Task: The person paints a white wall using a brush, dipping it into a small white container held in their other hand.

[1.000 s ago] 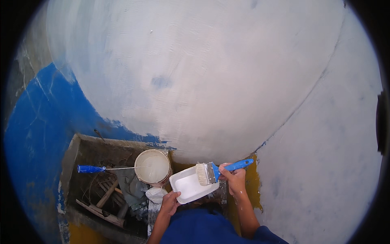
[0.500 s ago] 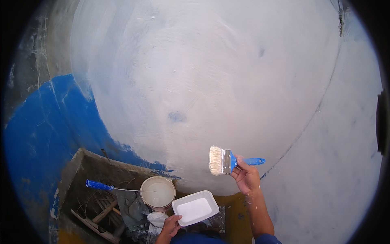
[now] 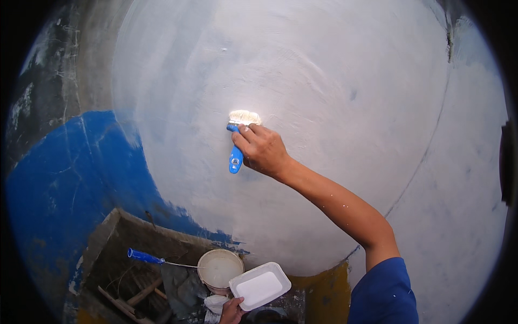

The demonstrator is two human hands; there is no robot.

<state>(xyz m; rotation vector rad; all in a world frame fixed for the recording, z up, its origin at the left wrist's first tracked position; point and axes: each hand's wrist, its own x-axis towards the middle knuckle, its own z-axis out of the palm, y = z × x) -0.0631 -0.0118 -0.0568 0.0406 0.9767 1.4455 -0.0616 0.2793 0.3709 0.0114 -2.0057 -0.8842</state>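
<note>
My right hand (image 3: 265, 149) is closed around a wide paintbrush (image 3: 236, 156) with a blue handle, its pale bristles pointing up at the whitened wall (image 3: 334, 173). Whether the bristle tips touch the wall is hard to tell. Low in the view, my left hand (image 3: 232, 311) grips the near left rim of a white rectangular tray (image 3: 261, 287) holding white paint. Just left of the tray stands a round bucket (image 3: 221, 268) with whitish liquid inside. A roller's blue handle (image 3: 144, 255) sticks out from it on a thin metal rod.
Blue paint (image 3: 81, 167) covers the wall's lower left. Below it, a concrete trough (image 3: 110, 229) holds wooden pieces (image 3: 144, 291) and a grey cloth or sheet (image 3: 182, 286). A yellowish painted patch (image 3: 329, 289) lies right of the tray. A crack line (image 3: 423, 156) runs down the right side.
My right hand has carried the paintbrush up and left from beside the tray to the wall, turning its bristles upward. My left hand still holds the tray, and the view has shifted slightly.
</note>
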